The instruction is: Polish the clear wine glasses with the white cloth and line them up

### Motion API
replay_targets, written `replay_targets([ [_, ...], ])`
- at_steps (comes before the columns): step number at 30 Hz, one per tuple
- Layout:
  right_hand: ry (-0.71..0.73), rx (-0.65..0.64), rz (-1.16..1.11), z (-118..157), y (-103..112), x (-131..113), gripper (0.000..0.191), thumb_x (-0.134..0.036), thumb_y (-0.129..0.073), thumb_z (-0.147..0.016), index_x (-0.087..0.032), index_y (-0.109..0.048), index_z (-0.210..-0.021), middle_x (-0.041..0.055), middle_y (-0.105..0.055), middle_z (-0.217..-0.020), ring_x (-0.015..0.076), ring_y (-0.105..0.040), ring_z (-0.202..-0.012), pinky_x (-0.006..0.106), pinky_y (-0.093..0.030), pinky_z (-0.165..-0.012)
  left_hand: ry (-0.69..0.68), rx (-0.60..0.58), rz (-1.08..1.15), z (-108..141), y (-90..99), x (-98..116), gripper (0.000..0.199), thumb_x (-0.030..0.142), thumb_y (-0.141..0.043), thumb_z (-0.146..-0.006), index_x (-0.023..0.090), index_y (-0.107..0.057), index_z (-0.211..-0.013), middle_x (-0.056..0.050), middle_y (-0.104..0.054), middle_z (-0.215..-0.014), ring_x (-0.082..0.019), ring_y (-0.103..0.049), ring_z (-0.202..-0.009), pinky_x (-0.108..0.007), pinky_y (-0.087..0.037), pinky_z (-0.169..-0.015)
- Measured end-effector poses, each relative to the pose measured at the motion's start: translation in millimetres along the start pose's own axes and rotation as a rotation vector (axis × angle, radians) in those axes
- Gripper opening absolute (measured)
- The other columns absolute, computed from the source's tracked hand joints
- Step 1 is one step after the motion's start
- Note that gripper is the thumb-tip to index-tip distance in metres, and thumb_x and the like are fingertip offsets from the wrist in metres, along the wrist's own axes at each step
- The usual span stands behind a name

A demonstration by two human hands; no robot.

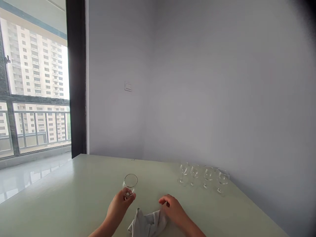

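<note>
My left hand (120,201) is closed around the lower bowl of a clear stemmed wine glass (130,180), its rim facing up and tilted toward me. The fingers cover part of the glass, and its foot is hard to make out. A crumpled light grey cloth (148,224) lies at the near edge of view, between my forearms. Just beside and above the cloth's right side is my right hand (172,207), with loosely curved fingers and a gap by the thumb. No held object shows in it.
Several clear wine glasses, among them a left-end glass (184,168) and a right-end glass (223,177), stand upright in a row at the table's back right. The pale green table (93,184) meets a grey wall (197,98). A window (34,92) is at left.
</note>
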State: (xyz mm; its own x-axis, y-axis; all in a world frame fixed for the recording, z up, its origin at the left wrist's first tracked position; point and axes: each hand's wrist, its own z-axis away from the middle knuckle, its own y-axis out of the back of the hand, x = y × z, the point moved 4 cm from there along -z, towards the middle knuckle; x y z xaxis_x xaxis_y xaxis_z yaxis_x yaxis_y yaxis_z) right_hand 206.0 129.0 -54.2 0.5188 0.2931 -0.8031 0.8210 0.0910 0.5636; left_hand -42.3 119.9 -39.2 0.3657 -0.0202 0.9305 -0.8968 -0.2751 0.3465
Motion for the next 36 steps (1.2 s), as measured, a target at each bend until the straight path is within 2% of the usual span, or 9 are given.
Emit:
replay_targets([
  [4, 0.014, -0.188, 0.010, 5.6, 1.1, 0.0, 0.041, -0.008, -0.062, -0.046, -0.022, -0.069, -0.084, -0.0013, -0.058, -0.079, 0.0140, -0.050, -0.067, 0.024, -0.036, -0.060, -0.043, -0.022, -0.021, 16.2, -6.9, 3.8, 0.031, 0.052, -0.057, -0.063, 0.022, -0.054, -0.060, 0.003, -0.052, -0.054, -0.016, -0.050, -0.054, -0.024, -0.035, -0.054],
  [8, -0.033, -0.182, -0.038, 9.2, -7.5, -9.0, 0.015, -0.009, -0.061, -0.047, -0.018, -0.059, -0.058, -0.0042, -0.050, -0.066, 0.0117, -0.043, -0.061, 0.022, -0.029, -0.054, -0.087, -0.056, -0.048, 25.1, -5.3, 4.3, 0.029, 0.052, -0.053, -0.068, 0.023, -0.048, -0.062, 0.004, -0.048, -0.056, -0.014, -0.045, -0.054, -0.023, -0.034, -0.055],
  [10, -0.071, -0.184, -0.120, 7.8, -7.8, -16.6, 0.011, -0.011, -0.057, -0.051, -0.018, -0.051, -0.055, -0.0066, -0.044, -0.057, 0.0096, -0.039, -0.055, 0.021, -0.026, -0.050, -0.082, -0.073, -0.077, 28.0, -2.9, 2.1, 0.028, 0.051, -0.051, -0.070, 0.024, -0.045, -0.064, 0.006, -0.041, -0.053, -0.013, -0.039, -0.052, -0.023, -0.030, -0.054],
  [13, -0.110, -0.168, -0.297, 5.6, 2.8, -33.3, 0.012, -0.022, -0.053, -0.063, -0.021, -0.040, -0.064, -0.0081, -0.037, -0.056, 0.0082, -0.036, -0.051, 0.020, -0.028, -0.049, -0.069, -0.103, -0.065, 30.5, -2.1, -0.6, 0.031, 0.053, -0.050, -0.071, 0.024, -0.043, -0.065, 0.006, -0.037, -0.055, -0.013, -0.036, -0.052, -0.022, -0.028, -0.054],
  [17, -0.152, -0.087, -0.709, 7.5, 28.6, -55.0, 0.028, -0.043, -0.056, -0.073, -0.023, -0.037, -0.076, -0.0076, -0.042, -0.059, 0.0082, -0.040, -0.050, 0.021, -0.035, -0.051, -0.088, -0.063, 0.006, 31.8, -5.9, -1.9, 0.037, 0.060, -0.050, -0.068, 0.024, -0.042, -0.062, 0.006, -0.035, -0.055, -0.013, -0.034, -0.051, -0.023, -0.026, -0.053],
  [22, -0.190, -0.069, -0.889, 11.7, 54.2, -68.8, 0.034, -0.041, -0.069, -0.069, -0.021, -0.050, -0.089, -0.0076, -0.047, -0.053, 0.0086, -0.043, -0.046, 0.021, -0.034, -0.047, -0.124, -0.049, 0.078, 37.4, -13.2, 2.3, 0.042, 0.065, -0.050, -0.065, 0.023, -0.050, -0.059, 0.004, -0.047, -0.056, -0.014, -0.042, -0.052, -0.023, -0.031, -0.053],
  [26, -0.179, -0.015, -0.959, 13.2, 65.5, -76.3, 0.042, -0.039, -0.070, -0.070, -0.021, -0.049, -0.101, -0.0064, -0.051, -0.055, 0.0105, -0.048, -0.049, 0.022, -0.038, -0.049, -0.121, -0.066, 0.168, 45.2, -12.7, 12.7, 0.041, 0.063, -0.054, -0.064, 0.023, -0.061, -0.068, -0.001, -0.064, -0.073, -0.018, -0.054, -0.068, -0.023, -0.040, -0.063],
  [31, -0.181, -0.118, -1.075, 19.4, 47.8, -86.8, 0.039, -0.036, -0.068, -0.074, -0.020, -0.046, -0.103, -0.0032, -0.055, -0.060, 0.0101, -0.051, -0.052, 0.022, -0.038, -0.052, -0.156, -0.175, 0.268, 52.4, -14.4, 22.3, 0.050, 0.064, -0.058, -0.061, 0.022, -0.066, -0.086, -0.004, -0.065, -0.080, -0.012, -0.041, -0.053, -0.028, -0.041, -0.059],
  [36, -0.115, -0.385, -1.079, 29.0, 12.6, -100.9, 0.042, -0.039, -0.070, -0.072, -0.018, -0.048, -0.102, -0.0035, -0.053, -0.059, 0.0088, -0.049, -0.051, 0.021, -0.034, -0.051, -0.240, -0.379, 0.349, 63.7, -31.1, 22.3, 0.048, 0.068, -0.065, -0.049, 0.022, -0.062, -0.063, -0.002, -0.053, -0.059, -0.015, -0.043, -0.054, -0.030, -0.039, -0.055],
])
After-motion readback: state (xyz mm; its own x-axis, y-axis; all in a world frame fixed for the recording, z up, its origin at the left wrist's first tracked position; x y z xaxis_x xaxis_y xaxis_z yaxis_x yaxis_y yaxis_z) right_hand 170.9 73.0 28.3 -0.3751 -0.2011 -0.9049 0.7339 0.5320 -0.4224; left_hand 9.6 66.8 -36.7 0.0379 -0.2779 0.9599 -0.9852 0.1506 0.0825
